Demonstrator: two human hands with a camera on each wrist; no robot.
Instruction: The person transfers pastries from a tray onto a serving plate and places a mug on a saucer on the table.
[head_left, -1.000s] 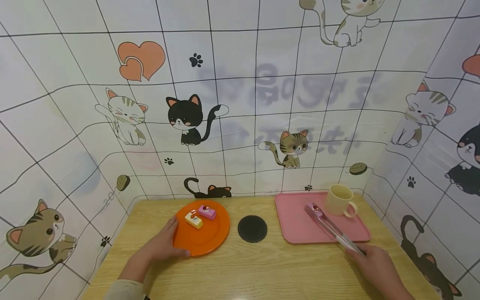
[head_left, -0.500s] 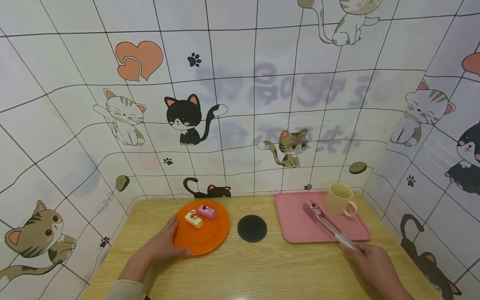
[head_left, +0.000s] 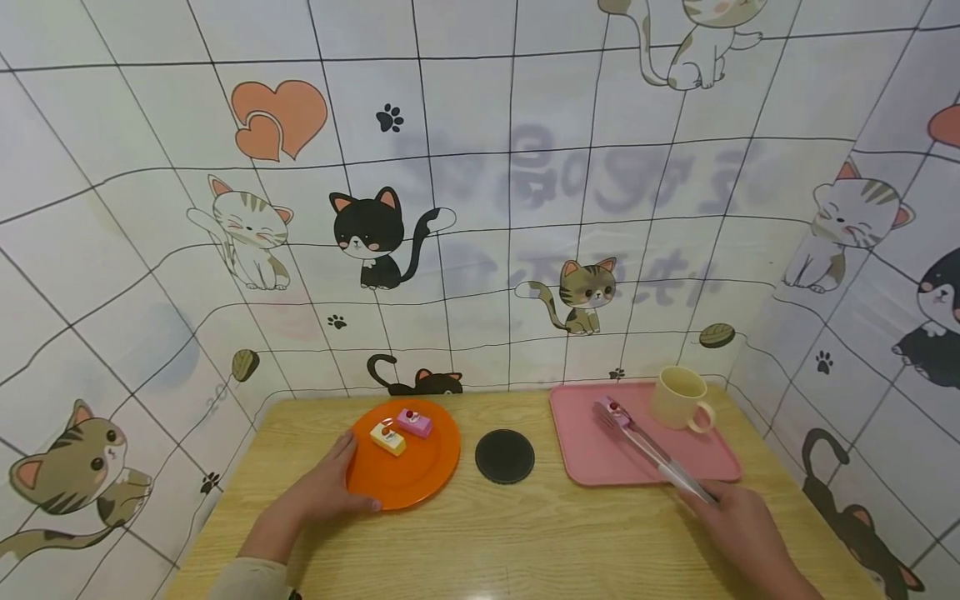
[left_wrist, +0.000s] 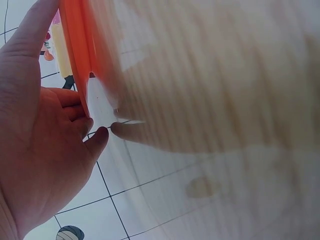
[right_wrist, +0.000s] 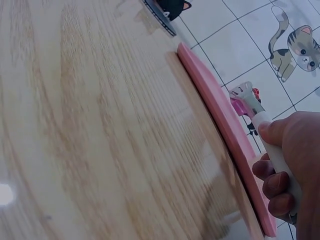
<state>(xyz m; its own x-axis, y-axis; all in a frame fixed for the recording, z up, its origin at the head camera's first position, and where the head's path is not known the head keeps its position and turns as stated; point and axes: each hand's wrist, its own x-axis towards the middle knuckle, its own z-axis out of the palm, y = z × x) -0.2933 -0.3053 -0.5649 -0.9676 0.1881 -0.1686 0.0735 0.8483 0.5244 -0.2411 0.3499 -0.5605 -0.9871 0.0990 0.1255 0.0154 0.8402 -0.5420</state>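
Observation:
An orange plate (head_left: 431, 479) carries a yellow toy cake (head_left: 387, 439) and a pink toy cake (head_left: 414, 422). My left hand (head_left: 322, 487) holds the plate's left side, thumb at the near rim and fingers curved along the edge. On the right, my right hand (head_left: 738, 521) grips the handle end of silver tongs (head_left: 660, 458) with a pale handle. Between the tongs' tips, over the pink tray (head_left: 588, 467), is another pink toy cake (head_left: 615, 412). The right wrist view shows that cake (right_wrist: 239, 106) above the tray's rim, thumb and curled fingers around the handle.
A yellow mug (head_left: 678, 400) stands at the tray's back right, close to the tongs. Between plate and tray lies a round black coaster (head_left: 505, 457). The wooden table (head_left: 480, 542) meets a cat-patterned sheet at the back and sides.
The right hand has shifted slightly left with the tongs, and the pink cake at their tips has moved left and slightly farther back over the tray. The left hand and plate stay put.

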